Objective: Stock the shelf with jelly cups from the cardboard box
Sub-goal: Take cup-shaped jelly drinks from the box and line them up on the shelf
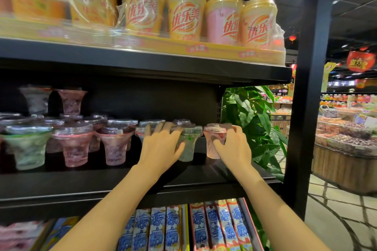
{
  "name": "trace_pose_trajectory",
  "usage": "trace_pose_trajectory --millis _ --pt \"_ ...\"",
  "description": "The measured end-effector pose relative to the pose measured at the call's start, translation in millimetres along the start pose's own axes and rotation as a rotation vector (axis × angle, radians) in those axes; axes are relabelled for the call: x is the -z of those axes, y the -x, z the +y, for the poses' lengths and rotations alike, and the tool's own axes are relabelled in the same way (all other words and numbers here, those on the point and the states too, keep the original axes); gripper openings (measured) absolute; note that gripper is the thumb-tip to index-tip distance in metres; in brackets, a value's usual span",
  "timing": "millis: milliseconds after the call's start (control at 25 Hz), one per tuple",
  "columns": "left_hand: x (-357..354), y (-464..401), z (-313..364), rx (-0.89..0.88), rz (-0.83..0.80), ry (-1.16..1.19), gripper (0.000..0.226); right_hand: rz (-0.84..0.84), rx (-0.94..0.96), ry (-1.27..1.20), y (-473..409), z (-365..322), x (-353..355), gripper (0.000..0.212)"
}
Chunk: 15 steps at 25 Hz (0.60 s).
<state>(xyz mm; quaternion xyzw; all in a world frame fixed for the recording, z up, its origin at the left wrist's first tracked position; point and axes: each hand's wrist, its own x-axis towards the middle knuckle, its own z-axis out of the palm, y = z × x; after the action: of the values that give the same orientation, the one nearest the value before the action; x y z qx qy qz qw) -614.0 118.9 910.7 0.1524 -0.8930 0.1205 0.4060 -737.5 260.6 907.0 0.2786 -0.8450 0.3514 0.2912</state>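
Both hands reach onto the middle black shelf (204,175). My right hand (232,144) grips a pink jelly cup (212,144) standing at the right end of the row. My left hand (161,144) lies over a cup that it mostly hides, its fingers curled against the green jelly cup (186,146) beside it. Several more pink, purple and green jelly cups (75,144) stand to the left, some stacked two high at the back. The cardboard box is out of view.
Shrink-wrapped yellow milk-tea cups (183,14) fill the shelf above. Blue-lettered jelly stick packs (173,230) lie on the shelf below. A black upright post (306,108) bounds the shelf on the right, with a green plant (255,120) and store displays (346,134) behind it.
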Motion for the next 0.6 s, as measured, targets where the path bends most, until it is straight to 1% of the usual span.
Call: trace_pose_trajectory --millis 120,200,320,480,600 --pt "12 19 -10 -0.088 0.089 -0.002 0.025 -0.024 0.075 0.001 23 -10 7 0.033" --pt "22 34 -21 -0.135 0.075 0.005 0.024 -0.073 0.119 0.039 40 -20 13 0.034" --pt "38 61 -38 -0.194 0.051 -0.017 0.027 -0.175 0.149 0.160 76 -43 23 0.037" --pt "68 117 -70 -0.270 0.025 -0.008 0.028 -0.067 0.294 0.289 149 -84 32 0.035" --pt "94 171 -102 -0.347 0.047 0.063 0.019 -0.104 0.271 0.301 208 -124 33 0.033"
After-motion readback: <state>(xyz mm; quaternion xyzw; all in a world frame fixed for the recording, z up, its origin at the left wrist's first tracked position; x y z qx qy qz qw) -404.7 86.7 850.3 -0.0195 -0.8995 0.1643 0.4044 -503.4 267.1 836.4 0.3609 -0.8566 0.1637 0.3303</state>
